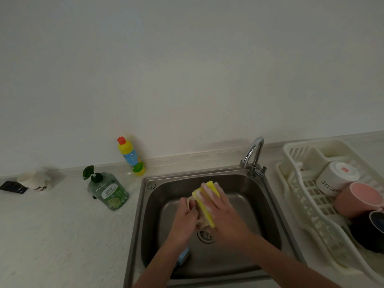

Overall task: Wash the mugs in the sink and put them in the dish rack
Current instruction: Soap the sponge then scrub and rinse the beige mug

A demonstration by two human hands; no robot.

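Over the steel sink (274, 204), my left hand (186, 217) grips a beige mug (202, 222), mostly hidden between both hands. My right hand (223, 213) holds a soapy yellow sponge (204, 201) pressed against the mug's side. A light blue mug (182, 256) lies on the sink floor under my left forearm, partly hidden. The white dish rack (301, 196) to the right holds a white mug (336, 177), a pink mug (358, 200) and a dark mug (372, 233), all lying on their sides or upside down.
The faucet (254, 156) stands at the sink's back right corner, with no water visible. A green soap pump bottle (108, 189) and a yellow bottle (131, 155) sit on the counter to the left. A white cup (36, 180) and a black packet (13, 187) lie far left.
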